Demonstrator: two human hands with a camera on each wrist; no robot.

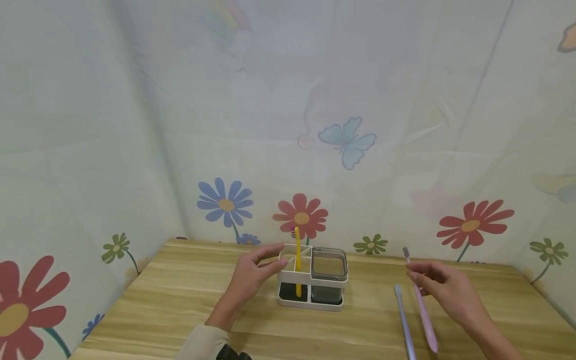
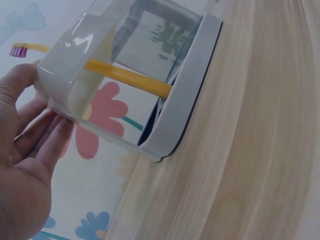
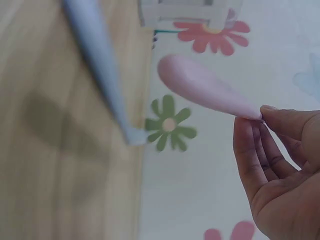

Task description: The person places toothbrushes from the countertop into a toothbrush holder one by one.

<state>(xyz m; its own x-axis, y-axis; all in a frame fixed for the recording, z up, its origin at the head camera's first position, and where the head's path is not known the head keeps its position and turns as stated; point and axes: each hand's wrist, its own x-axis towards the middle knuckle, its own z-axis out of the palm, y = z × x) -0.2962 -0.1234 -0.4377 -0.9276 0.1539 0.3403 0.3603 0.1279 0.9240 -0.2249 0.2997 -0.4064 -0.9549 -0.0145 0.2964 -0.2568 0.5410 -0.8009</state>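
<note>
A white toothbrush holder (image 1: 330,282) with a clear cup (image 1: 330,264) on its right side stands on the table. In its left section a yellow toothbrush (image 1: 298,252) stands upright, purple bristles at the top. My left hand (image 1: 252,272) grips the holder's upper left corner between thumb and fingers; the left wrist view shows the fingers against the rim (image 2: 65,70). To the right, my right hand (image 1: 450,290) pinches a pink toothbrush (image 1: 425,317) near its neck, head upward. In the right wrist view its thick handle (image 3: 195,85) is raised off the table.
A blue toothbrush (image 1: 404,322) lies on the wooden table (image 1: 180,300), just left of the pink one. Behind the table's back edge hangs a pale curtain (image 1: 252,125) printed with flowers and butterflies.
</note>
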